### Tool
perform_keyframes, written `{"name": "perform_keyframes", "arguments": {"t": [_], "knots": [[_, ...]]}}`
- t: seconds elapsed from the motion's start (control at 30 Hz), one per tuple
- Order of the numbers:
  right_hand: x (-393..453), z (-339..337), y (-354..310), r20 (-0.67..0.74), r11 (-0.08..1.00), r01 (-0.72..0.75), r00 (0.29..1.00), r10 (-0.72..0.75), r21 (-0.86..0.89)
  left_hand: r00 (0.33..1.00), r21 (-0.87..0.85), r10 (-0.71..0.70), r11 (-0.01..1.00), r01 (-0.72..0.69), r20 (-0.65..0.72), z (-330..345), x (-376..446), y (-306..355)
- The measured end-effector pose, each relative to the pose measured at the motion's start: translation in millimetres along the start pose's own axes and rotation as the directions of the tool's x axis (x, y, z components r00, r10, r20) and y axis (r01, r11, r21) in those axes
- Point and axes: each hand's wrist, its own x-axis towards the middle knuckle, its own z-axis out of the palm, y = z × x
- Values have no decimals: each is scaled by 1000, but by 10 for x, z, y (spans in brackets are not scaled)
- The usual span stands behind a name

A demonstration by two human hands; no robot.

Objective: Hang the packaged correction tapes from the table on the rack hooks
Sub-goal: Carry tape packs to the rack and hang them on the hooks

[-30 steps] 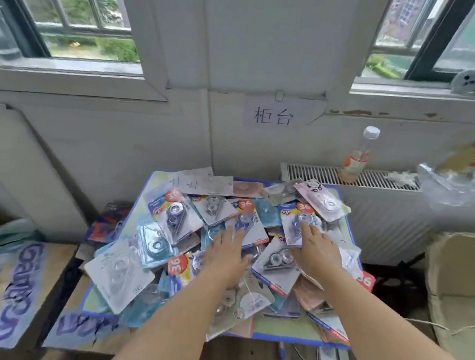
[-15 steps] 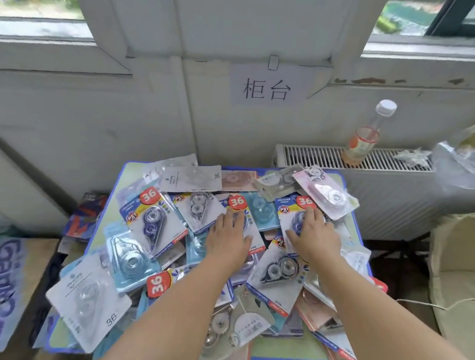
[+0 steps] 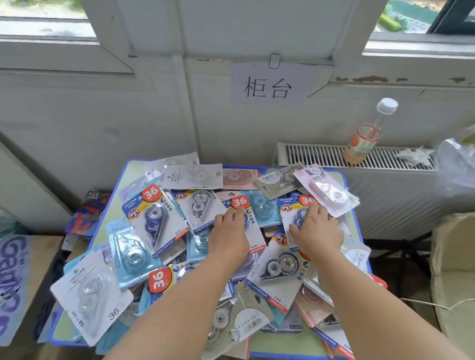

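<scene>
Across the blue-edged table (image 3: 338, 358), packaged correction tapes (image 3: 153, 224) lie heaped edge to edge. Left hand (image 3: 230, 237) lies flat mid-table, fingers straight on a "36" pack (image 3: 251, 223). Right hand (image 3: 316, 233), toward the right edge, presses loosely spread fingers on another pack (image 3: 295, 212), gripping nothing. Bottle (image 3: 366, 133) stands on the radiator (image 3: 312, 154) behind.

Bottle (image 3: 368, 133) upright on radiator (image 3: 354, 158). Paper sign (image 3: 269, 85) on wall. Plastic bag (image 3: 467, 166) at right. Printed cardboard (image 3: 1, 283) at left.

Head view, steeply down, close.
</scene>
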Motion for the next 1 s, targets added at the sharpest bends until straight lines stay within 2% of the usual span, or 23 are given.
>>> {"name": "perform_keyframes", "arguments": {"t": [0.2,0.3,0.4,0.5,0.83,1.0], "knots": [[-165,-18,35,-22,1000,8,1000,-7,16,1000,-42,-1,999,1,-3,35,-232,122],[-259,16,91,-40,999,11,999,-9,51,998,-40,63,997,-64,-27,123,-399,182],[-353,73,153,-33,996,13,999,-10,86,985,37,167,985,-166,-28,250,-557,234],[-423,135,232,-29,995,21,999,-18,100,979,51,204,978,-202,-30,373,-631,256],[-480,180,390,-77,992,52,996,-44,111,995,30,16,999,-20,103,355,-583,259],[-470,149,412,-89,991,71,994,-61,116,998,-33,-12,999,14,59,386,-550,338]]}}
